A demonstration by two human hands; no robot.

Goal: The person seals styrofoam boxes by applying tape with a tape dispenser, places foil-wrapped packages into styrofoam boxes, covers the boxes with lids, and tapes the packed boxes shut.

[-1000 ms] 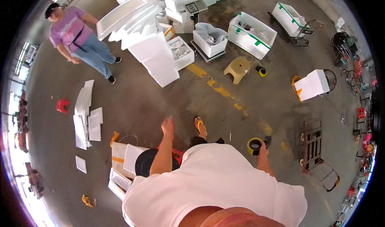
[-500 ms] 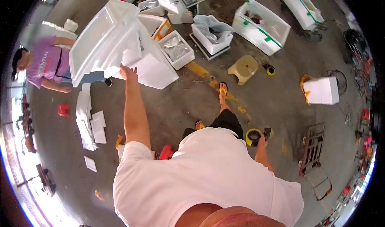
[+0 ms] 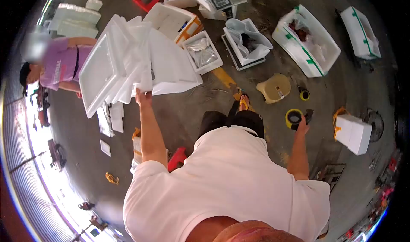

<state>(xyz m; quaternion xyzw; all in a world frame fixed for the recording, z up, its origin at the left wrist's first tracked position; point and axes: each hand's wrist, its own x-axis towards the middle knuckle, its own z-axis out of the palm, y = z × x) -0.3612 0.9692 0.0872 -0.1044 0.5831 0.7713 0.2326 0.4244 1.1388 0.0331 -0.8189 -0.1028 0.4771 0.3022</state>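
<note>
My left hand (image 3: 144,97) stretches forward with its fingers closed on the lower corner of a white foam lid (image 3: 143,77). That lid belongs to a tilted, fanned-out stack of foam lids (image 3: 99,69), which leans beside a large white foam box (image 3: 171,66). Out to my right side, my right hand (image 3: 302,127) grips a tape dispenser (image 3: 308,115) loaded with a yellow roll of tape (image 3: 293,119). The thumb and part of the palm of my left hand are hidden.
A person in a purple shirt (image 3: 64,64) stands beyond the lids. Ahead are a small foam box (image 3: 218,65) holding bags, a lined foam box (image 3: 258,56), a green-taped foam box (image 3: 326,62) and a beige stool (image 3: 273,88). A white box (image 3: 352,135) stands at right.
My left hand has shifted from the side of the stack to a lid corner, and the lids have spread apart. The view has turned; my right hand with the tape dispenser reaches further forward.
</note>
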